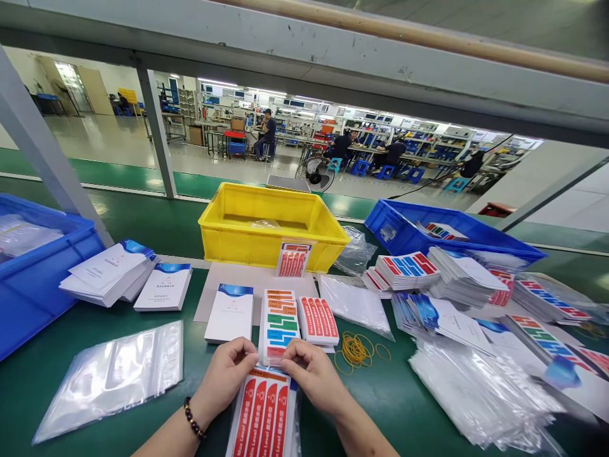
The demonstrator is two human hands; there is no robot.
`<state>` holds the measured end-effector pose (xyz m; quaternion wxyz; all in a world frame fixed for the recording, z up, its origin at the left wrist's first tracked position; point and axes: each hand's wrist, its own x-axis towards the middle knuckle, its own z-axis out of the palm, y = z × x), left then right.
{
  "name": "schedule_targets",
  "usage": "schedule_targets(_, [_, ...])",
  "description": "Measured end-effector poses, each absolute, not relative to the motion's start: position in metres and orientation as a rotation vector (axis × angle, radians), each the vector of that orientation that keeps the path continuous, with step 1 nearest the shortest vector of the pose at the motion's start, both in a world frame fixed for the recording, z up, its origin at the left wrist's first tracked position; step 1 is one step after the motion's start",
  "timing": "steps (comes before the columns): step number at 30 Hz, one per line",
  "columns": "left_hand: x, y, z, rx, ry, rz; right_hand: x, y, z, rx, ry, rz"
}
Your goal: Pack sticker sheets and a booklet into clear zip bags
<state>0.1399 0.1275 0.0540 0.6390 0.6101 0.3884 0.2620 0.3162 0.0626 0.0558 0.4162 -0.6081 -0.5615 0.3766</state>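
A clear plastic bag [295,412] with a red-striped label sheet [261,416] inside lies at the front edge, its top end towards the back. My left hand [231,373] pinches the left side of that top end, and my right hand [311,373] pinches its right side. Just beyond my fingers stands a stack of multicoloured label sheets [280,320]. To its left is a stack of white booklets with blue tops [229,315], to its right a stack of red label sheets [320,319]. Yellow rubber bands [356,351] lie near my right hand.
A yellow bin [271,244] stands behind the stacks, with a bagged label sheet [294,260] against its front. Blue bins [42,273] flank the green table. Empty clear bags [124,371] lie at left, more plastic bags [480,387] at right beside booklet piles [451,320]. A shelf beam [304,57] crosses overhead.
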Motion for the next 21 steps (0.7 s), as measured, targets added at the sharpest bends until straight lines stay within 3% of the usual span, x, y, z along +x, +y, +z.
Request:
schedule_targets(16, [0.146,0.119,0.050,1.597,0.843,0.477,0.296,0.058,0.046,-1.550,-1.662,0.837])
schedule_targets(21, [0.131,0.118,0.065,1.993,0.929,0.567,0.298,0.056,0.054,-1.542,-1.913,0.508])
